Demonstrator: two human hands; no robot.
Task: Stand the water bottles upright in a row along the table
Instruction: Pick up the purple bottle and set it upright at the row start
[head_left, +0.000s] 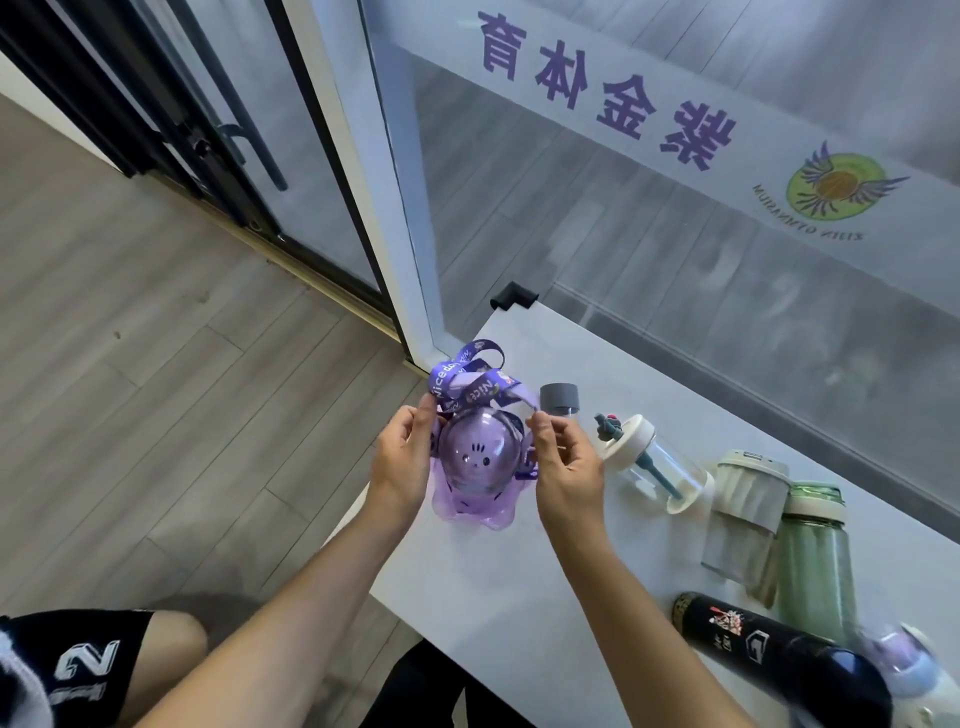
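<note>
On table (519, 571) — both hands flank upright purple bottle (475, 457).

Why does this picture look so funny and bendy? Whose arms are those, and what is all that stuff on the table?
There is one picture, taken by a wide camera worn on a person's head, looking down. That is why things bend. The arms are that person's own. The left hand and right hand are on either side of a purple bottle standing on the white table. The fingers pinch its purple strap. More bottles wait to the right: a grey-capped one, a clear one with a straw, a grey-sleeved one, a green one, and a black one that is lying down.
</note>
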